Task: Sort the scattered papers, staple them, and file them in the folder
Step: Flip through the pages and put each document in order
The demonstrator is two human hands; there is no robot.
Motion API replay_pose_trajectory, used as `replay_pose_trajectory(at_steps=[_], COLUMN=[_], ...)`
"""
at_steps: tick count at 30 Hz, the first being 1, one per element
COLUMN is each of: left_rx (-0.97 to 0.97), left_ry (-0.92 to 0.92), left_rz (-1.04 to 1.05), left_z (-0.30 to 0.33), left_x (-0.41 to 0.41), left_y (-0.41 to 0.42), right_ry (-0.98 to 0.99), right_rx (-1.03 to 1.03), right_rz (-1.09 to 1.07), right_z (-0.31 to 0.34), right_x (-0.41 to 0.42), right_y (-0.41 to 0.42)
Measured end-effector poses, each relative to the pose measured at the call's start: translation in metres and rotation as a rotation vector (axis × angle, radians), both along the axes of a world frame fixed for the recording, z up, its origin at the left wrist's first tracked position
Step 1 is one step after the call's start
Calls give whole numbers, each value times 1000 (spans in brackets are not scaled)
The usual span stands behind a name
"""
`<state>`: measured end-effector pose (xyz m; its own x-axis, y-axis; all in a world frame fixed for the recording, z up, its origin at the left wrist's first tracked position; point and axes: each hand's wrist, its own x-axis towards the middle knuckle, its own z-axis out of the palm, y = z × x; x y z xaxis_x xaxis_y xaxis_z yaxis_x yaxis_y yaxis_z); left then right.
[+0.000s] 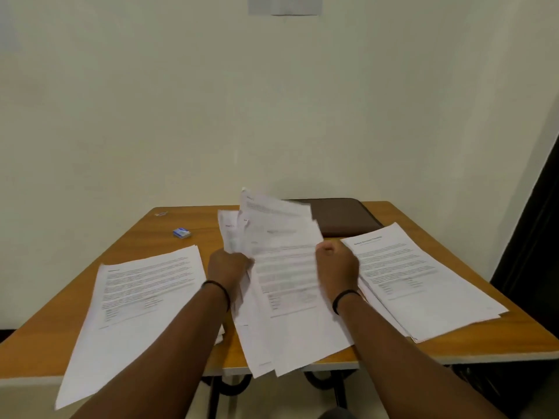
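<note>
Sorting is judged in hand: a fanned bundle of papers (272,237) is gripped by the left hand (230,264) and right hand (337,264), in front of the brown folder (341,216). Sorted stacks are laid left (136,297) and right (423,273) of the bundle. The next sheet is to be placed on its matching stack; no stapler is seen.

I am seeing the loose papers (281,237) smearing with blur, so their print is staying unreadable to me. The left hand (228,266) and right hand (337,266) are showing me only their backs, and the fingers are hiding behind the sheets. The papers are covering the near left part of the brown folder (341,217). The small blue box (181,233) is looking too small to identify. The bench (472,347) is running off both sides.
</note>
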<state>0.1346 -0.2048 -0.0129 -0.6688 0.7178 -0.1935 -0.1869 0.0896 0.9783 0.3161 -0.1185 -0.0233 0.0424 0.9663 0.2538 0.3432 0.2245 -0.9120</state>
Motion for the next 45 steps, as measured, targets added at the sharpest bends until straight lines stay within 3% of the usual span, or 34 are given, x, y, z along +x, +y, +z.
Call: replay_pose_trajectory(at_steps=[3,5,7,10,17,20,25,32,37,45], left_rx=[186,259,290,301,538,538,466,509,307,375], left_ry=[-19,33,46,91,288,355,331,283,283,333], left_rz=[-95,-181,-264,-324,-285,-220,-291,-266,-256,-152], left_z=[21,36,50,69,127,113,63,80,39,82], left_x=[-19,-28,-36,-39,-39,-36,-28,-21,-14,-53], left_y=[-18,-32,-44,-52,-43,-40,-34,-28,-30,-61], right_ry=[-7,86,373,540,520,526,521,527,400,371], right_rx=[188,28,-144,-126,280,239,73,122,27,199], right_rz=[-74,114,422,590,437,454,529,521,438,474], right_z=[9,15,23,47,115,106,63,87,30,67], right_x=[1,1,-4,-13,-22,-14,-8,-11,-7,-53], right_y=[6,6,5,-11,-23,-24,-27,-21,-17,-26])
